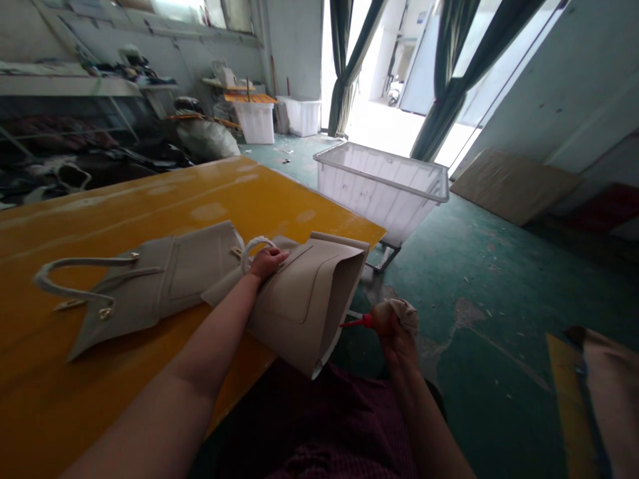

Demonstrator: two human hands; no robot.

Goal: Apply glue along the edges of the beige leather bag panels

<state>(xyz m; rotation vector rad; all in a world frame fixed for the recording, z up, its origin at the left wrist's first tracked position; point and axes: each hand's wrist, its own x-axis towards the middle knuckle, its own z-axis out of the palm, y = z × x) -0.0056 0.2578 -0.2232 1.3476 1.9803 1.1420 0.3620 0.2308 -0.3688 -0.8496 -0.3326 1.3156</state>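
Note:
Two beige leather handbags lie on the yellow table (124,199). My left hand (267,261) is closed on the white handle of the nearer bag (304,299), which hangs over the table's edge. The other bag (150,283) lies flat to its left with its long handle stretched out. Below the table's edge, my right hand (394,326) is closed round a crumpled beige cloth and a small tool with a red handle (355,322).
A large clear plastic bin (384,183) on a wheeled frame stands on the green floor beyond the table's corner. White bins (279,118), shelves and clutter line the back wall. Another beige piece on a yellow surface (604,399) sits at the right edge.

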